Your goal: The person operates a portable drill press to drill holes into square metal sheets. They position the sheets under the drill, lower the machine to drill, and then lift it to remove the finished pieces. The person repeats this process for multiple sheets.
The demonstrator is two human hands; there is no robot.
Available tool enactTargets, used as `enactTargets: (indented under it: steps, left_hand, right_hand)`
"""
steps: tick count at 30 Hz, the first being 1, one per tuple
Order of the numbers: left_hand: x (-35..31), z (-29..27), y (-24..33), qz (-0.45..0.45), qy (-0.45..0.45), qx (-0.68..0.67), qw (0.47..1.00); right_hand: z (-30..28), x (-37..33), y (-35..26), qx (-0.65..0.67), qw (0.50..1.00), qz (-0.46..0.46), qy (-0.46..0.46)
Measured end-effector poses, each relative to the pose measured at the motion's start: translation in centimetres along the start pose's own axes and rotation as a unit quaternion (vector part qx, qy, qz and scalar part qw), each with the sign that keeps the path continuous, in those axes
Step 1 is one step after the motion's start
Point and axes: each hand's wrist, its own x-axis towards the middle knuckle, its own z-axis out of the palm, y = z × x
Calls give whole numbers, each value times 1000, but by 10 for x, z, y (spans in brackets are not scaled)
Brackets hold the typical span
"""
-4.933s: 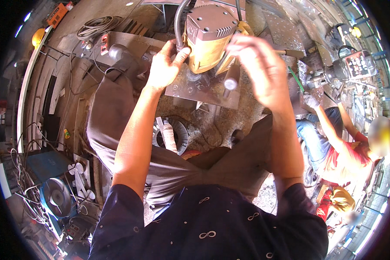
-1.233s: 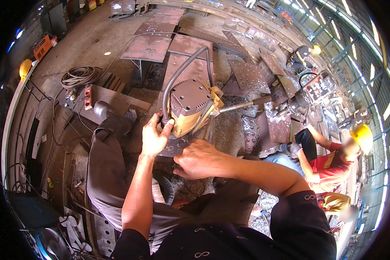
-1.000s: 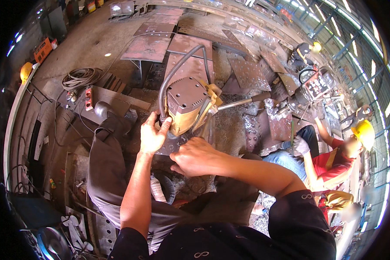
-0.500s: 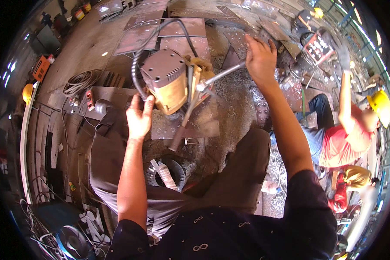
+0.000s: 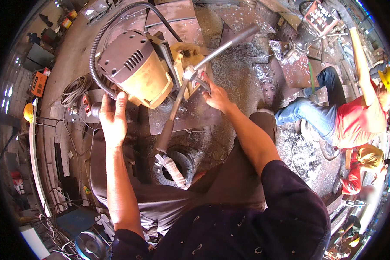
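Observation:
A yellow and dark grey magnetic drill (image 5: 138, 78) stands on a steel plate (image 5: 184, 119) in front of me. My left hand (image 5: 113, 119) grips the lower left corner of its motor housing, close to where the ribbed black conduit (image 5: 92, 56) enters; part of the fingers is hidden behind the housing. At the drill's right side is a feed handle (image 5: 189, 74) with long spokes and dark grips. My right hand (image 5: 217, 94) is closed round a short spoke near the hub. One long spoke points up to the right, another down toward my lap.
Between my legs lies a round dark ring-shaped part (image 5: 184, 162) with a wrapped bottle-like object (image 5: 173, 171) on it. Metal shavings (image 5: 305, 158) cover floor at the right. A co-worker in a red shirt (image 5: 353, 119) and yellow helmet sits there. Coiled cable (image 5: 76, 91) lies left.
My right hand has left the upper spoke's end, moving down and left to a spoke by the hub. The feed handle has turned. My left hand stays at the housing while the view shifts.

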Motion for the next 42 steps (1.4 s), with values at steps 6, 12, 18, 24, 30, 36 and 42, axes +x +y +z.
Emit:
enactTargets:
  steps: [6, 12, 18, 24, 30, 36, 42]
  left_hand:
    - [-1, -2, -6, -22, 21, -23, 999]
    - [0, 13, 1, -10, 36, -24, 999]
    - [0, -5, -12, -16, 38, 46, 998]
    - [-41, 7, -93, -42, 289, -128, 948]
    - [-257, -27, -345, -618, 170, 181, 746]
    - [-340, 28, -399, -640, 134, 412, 635]
    - [-311, -26, -448, -555, 5, 403, 727]
  right_hand:
    - [0, 6, 3, 39, 999, -33, -18]
    - [28, 16, 32, 188, 982, 34, -5]
    - [32, 11, 24, 196, 979, 51, -18]
    - [21, 8, 26, 228, 973, 35, -18]
    - [15, 15, 3, 244, 966, 19, -83]
    - [14, 16, 24, 174, 983, 33, -51]
    - [18, 10, 25, 196, 980, 3, -43]
